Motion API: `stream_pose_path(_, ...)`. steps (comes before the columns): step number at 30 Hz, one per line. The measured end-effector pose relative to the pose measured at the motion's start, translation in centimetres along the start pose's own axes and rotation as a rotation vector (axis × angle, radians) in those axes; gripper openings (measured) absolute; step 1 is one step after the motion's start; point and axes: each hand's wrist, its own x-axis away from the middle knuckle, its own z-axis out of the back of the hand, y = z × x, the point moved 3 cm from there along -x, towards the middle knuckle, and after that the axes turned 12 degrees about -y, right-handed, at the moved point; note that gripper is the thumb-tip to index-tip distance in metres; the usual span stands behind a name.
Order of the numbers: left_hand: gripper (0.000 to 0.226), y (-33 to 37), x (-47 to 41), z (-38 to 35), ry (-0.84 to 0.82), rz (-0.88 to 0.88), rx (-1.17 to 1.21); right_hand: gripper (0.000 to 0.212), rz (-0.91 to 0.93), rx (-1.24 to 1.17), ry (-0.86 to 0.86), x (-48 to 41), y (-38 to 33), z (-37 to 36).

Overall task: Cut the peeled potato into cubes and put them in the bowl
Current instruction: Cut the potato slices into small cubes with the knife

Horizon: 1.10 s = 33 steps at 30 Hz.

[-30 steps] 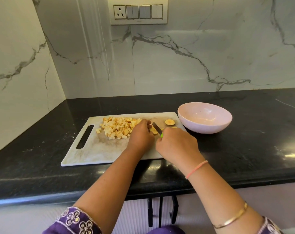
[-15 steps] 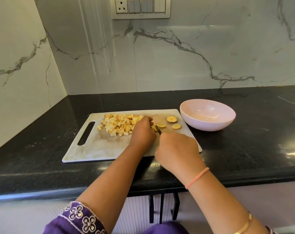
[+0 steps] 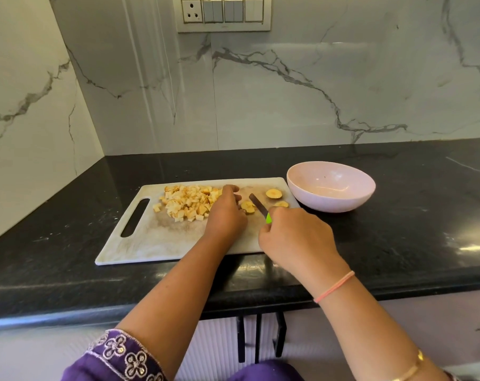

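Note:
A pile of potato cubes [image 3: 188,203] lies on the far left part of the white cutting board [image 3: 156,243]. My left hand [image 3: 225,214] rests beside the pile, fingers curled down onto a potato slice [image 3: 247,207]. My right hand [image 3: 296,239] grips a knife [image 3: 258,206] with a green handle; its dark blade lies just right of that slice. Two more round slices [image 3: 273,193] lie near the board's far right corner. The pink bowl [image 3: 331,185] stands right of the board with no potato in it.
The board and bowl sit on a black stone counter [image 3: 412,229] with marble walls behind and to the left. A switch panel [image 3: 223,13] is on the back wall. The counter's front edge runs under my forearms.
The knife has pulled away to the right of the slice under my left fingers, leaving its blade in plain sight. The camera has tilted slightly.

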Motion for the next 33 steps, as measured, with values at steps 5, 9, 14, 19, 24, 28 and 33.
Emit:
stream_pose_path(5,0.057,-0.1,-0.1,0.0,0.013,-0.019,0.076,0.025,0.004,-0.011,-0.045,-1.7,-0.6,-0.6)
stream_pose_path(9,0.059,0.0,-0.1,0.0,0.016,-0.029,0.093,0.024,-0.006,0.000,-0.069,-2.3,-1.0,-0.8)
stream_pose_path(14,0.055,0.1,-0.2,0.0,0.036,-0.041,0.086,0.020,0.002,0.068,-0.048,-2.3,-1.2,-0.8)
stream_pose_path(19,0.054,-0.1,-0.3,-0.1,0.047,-0.046,0.078,0.017,0.008,0.088,-0.057,-1.7,-1.4,-1.0)
stream_pose_path(24,0.058,-0.8,-0.5,-0.1,0.041,-0.028,0.080,0.020,0.028,0.052,-0.061,-0.9,-1.4,-1.5)
stream_pose_path(28,0.054,-0.8,-0.5,0.0,0.025,-0.028,0.104,0.018,0.008,0.006,-0.068,-0.7,-1.0,-1.9)
stream_pose_path(33,0.051,-0.7,-0.4,0.2,0.060,-0.044,0.066,0.017,0.022,-0.002,-0.078,-0.5,-1.1,-2.1)
